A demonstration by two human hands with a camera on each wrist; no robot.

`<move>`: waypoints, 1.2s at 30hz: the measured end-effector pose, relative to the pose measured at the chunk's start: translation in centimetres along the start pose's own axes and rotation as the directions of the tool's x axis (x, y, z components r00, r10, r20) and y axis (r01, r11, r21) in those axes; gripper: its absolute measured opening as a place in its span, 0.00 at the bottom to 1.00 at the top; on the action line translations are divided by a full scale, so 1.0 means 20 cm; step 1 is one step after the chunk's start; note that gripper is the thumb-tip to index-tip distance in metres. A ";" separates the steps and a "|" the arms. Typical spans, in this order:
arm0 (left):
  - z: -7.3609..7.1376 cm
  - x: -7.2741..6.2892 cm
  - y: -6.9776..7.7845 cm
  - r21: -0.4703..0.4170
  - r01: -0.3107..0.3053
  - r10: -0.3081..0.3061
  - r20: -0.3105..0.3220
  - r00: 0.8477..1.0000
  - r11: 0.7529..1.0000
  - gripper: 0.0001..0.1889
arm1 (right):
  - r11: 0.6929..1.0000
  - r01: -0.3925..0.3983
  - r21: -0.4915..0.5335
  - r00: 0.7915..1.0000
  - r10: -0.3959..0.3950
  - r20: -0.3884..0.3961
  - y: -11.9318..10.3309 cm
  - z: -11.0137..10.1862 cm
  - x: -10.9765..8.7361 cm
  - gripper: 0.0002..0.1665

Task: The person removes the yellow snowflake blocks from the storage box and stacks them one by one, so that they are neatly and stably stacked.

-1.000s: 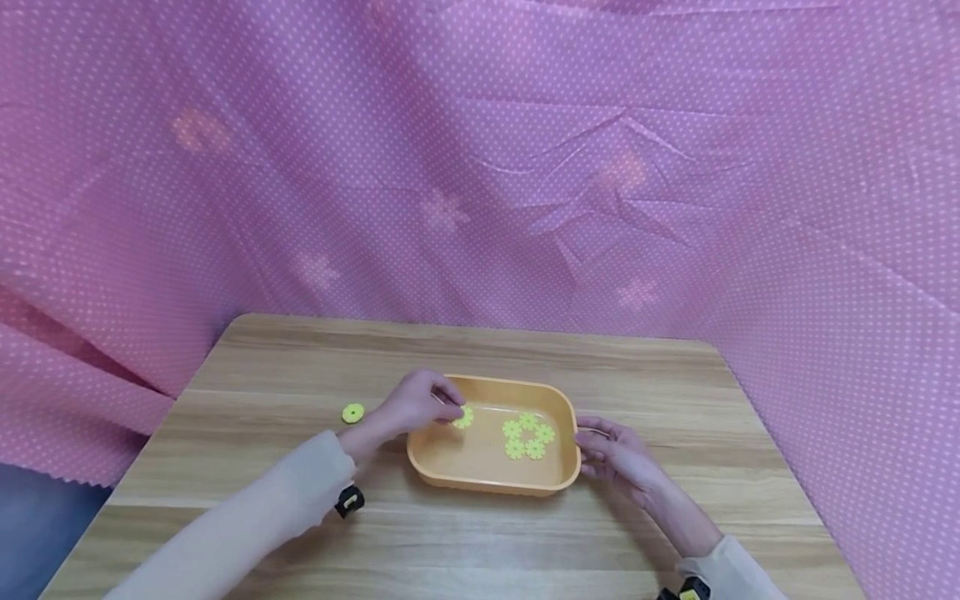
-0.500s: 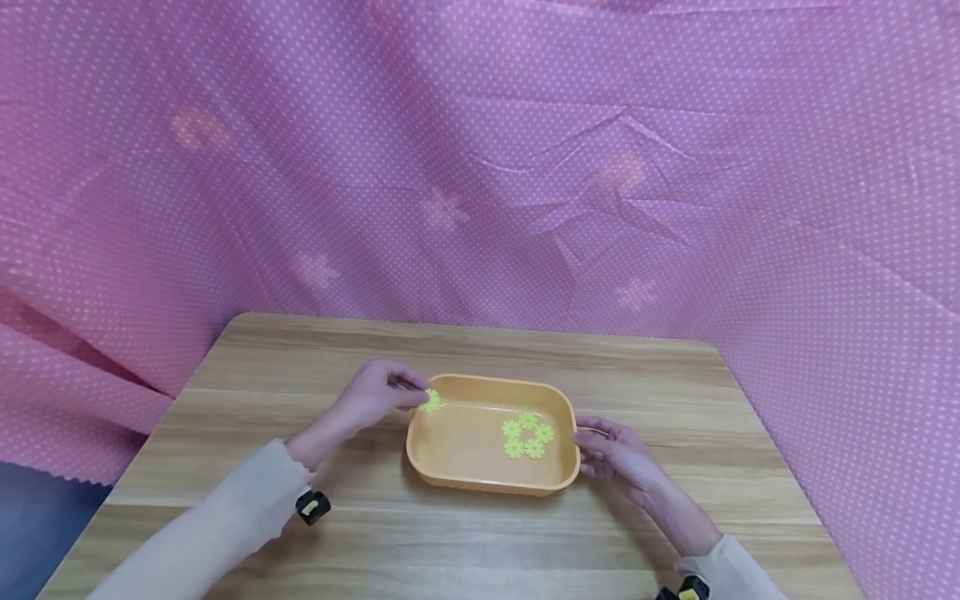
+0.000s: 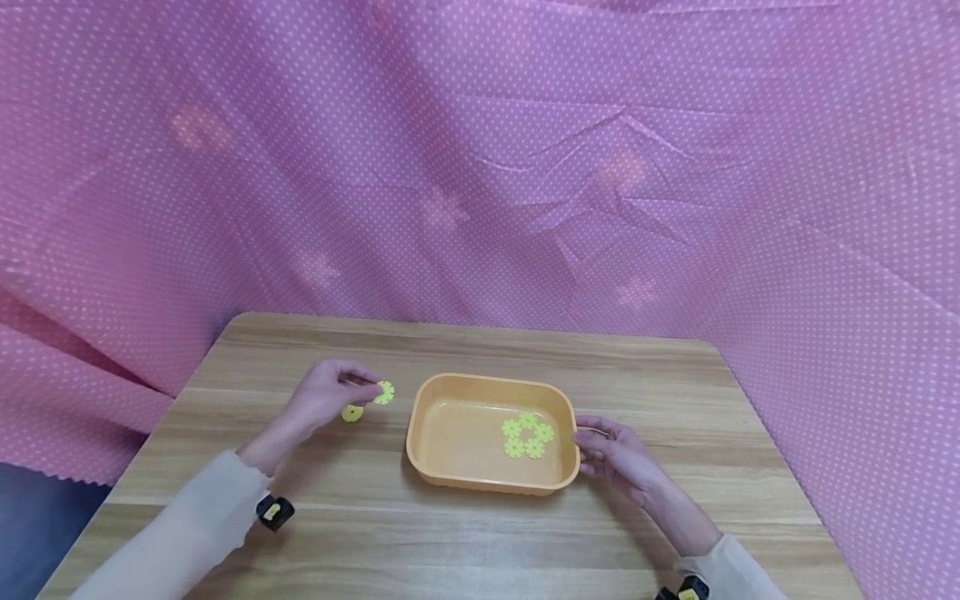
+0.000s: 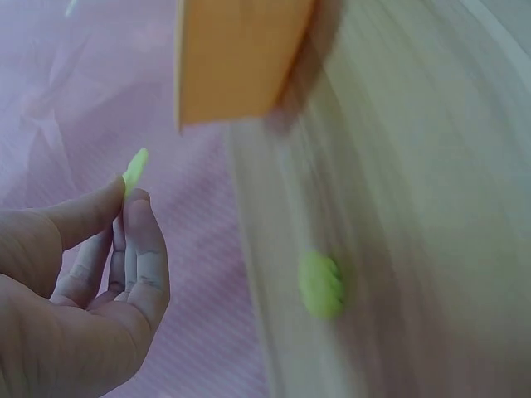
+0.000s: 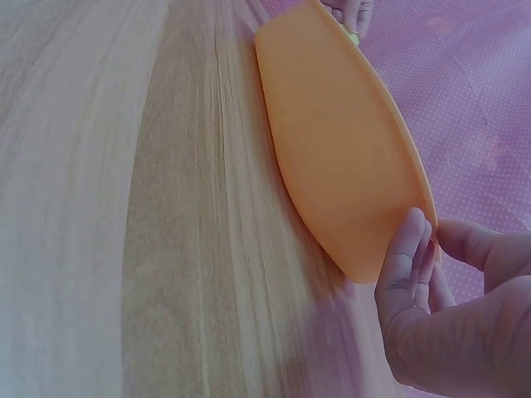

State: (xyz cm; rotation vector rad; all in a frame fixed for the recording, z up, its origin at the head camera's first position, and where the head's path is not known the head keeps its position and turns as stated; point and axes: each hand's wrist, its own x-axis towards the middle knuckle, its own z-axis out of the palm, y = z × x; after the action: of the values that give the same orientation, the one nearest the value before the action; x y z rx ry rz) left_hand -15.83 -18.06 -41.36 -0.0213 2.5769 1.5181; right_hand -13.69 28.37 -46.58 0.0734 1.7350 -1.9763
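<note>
Thumb and fingers of my left hand (image 3: 330, 393) pinch a yellow-green notched plastic disc (image 3: 384, 392), held up left of the orange basin (image 3: 480, 485). The left wrist view shows that disc (image 4: 136, 171) nearly edge-on at the fingertips. Below it on the table lies a thicker yellow-green piece (image 4: 321, 286), partly beside the hand in the head view. My right hand (image 3: 618, 457) grips the basin's right end; in the right wrist view its thumb is over the rim and its fingers (image 5: 404, 253) lie on the outer wall. Several notched discs (image 3: 528, 421) form a ring inside the basin.
The wooden table (image 3: 480, 542) extends around the basin on all sides. A pink dotted cloth (image 3: 480, 208) hangs behind the table and along both sides. Black devices (image 3: 275, 512) are strapped at both wrists.
My left hand has moved left, out over the basin's left rim, carrying the disc to beside the thicker piece on the table. The right hand and the basin have stayed put.
</note>
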 end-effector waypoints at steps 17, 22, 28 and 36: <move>-0.09 0.00 -0.30 -0.112 0.053 -0.058 -0.045 0.997 0.992 0.18 | 1.000 -0.002 -0.017 1.000 0.001 -0.017 0.00 0.01 0.00 0.31; -0.09 0.01 -0.34 -0.117 0.063 -0.068 -0.039 0.997 0.991 0.18 | 1.000 -0.003 -0.018 1.000 0.003 -0.019 -0.01 0.01 0.00 0.30; -0.07 0.03 -0.36 -0.115 0.081 -0.085 -0.033 0.996 0.990 0.18 | 1.000 0.000 -0.023 1.000 -0.001 -0.011 0.00 0.00 0.01 0.30; -0.07 0.04 -0.39 -0.130 0.082 -0.089 -0.043 0.995 0.988 0.19 | 0.999 -0.007 -0.037 1.000 0.006 -0.029 -0.01 0.00 0.01 0.29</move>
State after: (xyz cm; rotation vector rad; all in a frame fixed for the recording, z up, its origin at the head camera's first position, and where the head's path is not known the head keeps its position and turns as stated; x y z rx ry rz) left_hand -16.14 -22.95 -47.52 -0.1832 2.4755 1.6683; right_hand -14.01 28.34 -46.52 0.0955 1.7871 -1.9460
